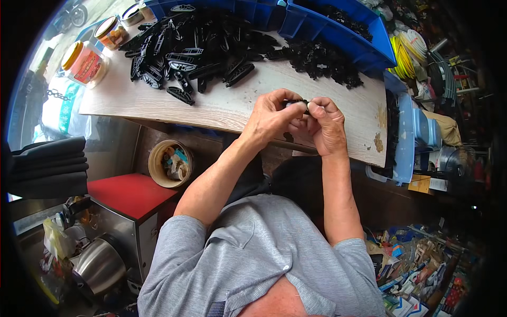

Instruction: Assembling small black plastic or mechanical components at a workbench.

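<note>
Pinching a small black part [289, 103], left hand [266, 117] and right hand [331, 128] fingers [316, 110] could slip, dropping it off the surface [211, 105].

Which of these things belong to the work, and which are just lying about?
Likely part of the work:
- held black piece
- pile of long black parts
- pile of small black parts

Apparently just lying about:
- yellow-lidded jar
- bucket
- yellow coil

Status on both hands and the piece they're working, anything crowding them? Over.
Left hand and right hand together, gripping small black part. Part mostly hidden in the grip. Piled black pieces farther back on table, apart from hands.
</note>
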### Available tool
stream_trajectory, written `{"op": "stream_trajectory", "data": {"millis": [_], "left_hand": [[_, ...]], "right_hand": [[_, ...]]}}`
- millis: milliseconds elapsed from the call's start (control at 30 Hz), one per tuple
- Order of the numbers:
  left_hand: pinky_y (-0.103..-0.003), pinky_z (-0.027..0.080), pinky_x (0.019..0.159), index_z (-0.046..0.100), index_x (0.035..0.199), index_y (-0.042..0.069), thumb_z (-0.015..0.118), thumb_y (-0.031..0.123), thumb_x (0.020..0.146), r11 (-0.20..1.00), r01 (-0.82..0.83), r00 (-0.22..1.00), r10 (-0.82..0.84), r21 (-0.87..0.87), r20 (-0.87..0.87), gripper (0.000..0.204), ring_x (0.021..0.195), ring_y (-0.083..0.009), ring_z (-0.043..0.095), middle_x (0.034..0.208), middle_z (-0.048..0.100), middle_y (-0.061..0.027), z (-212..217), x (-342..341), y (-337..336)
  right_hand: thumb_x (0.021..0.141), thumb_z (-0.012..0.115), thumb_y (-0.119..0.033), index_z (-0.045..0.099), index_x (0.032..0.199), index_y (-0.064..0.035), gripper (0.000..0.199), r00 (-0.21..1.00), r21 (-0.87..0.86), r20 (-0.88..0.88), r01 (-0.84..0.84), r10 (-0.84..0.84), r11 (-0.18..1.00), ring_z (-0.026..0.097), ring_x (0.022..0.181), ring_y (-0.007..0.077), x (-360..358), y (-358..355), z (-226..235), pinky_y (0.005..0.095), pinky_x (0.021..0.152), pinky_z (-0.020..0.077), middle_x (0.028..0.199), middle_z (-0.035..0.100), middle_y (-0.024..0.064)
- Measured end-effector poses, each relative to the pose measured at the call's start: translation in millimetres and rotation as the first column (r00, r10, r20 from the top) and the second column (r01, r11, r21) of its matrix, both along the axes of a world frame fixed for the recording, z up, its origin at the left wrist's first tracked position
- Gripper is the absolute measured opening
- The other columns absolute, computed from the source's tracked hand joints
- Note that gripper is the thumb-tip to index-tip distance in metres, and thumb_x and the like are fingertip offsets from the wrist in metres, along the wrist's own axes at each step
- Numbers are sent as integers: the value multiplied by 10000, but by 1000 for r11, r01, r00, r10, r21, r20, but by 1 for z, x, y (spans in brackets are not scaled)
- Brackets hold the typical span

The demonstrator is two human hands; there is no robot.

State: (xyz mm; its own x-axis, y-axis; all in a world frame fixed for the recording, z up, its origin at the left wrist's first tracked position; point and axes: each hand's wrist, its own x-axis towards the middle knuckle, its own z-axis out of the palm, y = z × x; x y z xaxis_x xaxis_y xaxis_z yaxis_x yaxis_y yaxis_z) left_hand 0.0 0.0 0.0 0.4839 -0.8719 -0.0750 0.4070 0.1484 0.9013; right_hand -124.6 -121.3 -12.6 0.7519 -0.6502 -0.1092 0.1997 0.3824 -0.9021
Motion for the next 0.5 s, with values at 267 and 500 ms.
{"op": "stream_trajectory", "data": {"millis": [267, 500], "left_hand": [[-233, 522, 540, 645, 909, -17, 686, 136, 905, 992, -92, 991, 99, 81, -86, 158, 601, -91, 605, 764, 642, -58, -5, -3, -8], [-216, 499, 518, 638, 872, -33, 663, 100, 884, 983, -173, 974, 180, 64, -140, 136, 571, -80, 586, 750, 640, -59, -4, -8, -5]], "right_hand": [[854, 735, -167, 618, 949, -74, 177, 993, -58, -111, -37, 30, 998, 528, 572, 58, 1, 3, 15, 222, 591, 504, 724, 584, -21], [904, 645, -283, 583, 855, -75, 222, 929, -63, -332, -195, 164, 979, 455, 452, 89, 1, 6, 33, 291, 472, 526, 579, 466, -32]]}}
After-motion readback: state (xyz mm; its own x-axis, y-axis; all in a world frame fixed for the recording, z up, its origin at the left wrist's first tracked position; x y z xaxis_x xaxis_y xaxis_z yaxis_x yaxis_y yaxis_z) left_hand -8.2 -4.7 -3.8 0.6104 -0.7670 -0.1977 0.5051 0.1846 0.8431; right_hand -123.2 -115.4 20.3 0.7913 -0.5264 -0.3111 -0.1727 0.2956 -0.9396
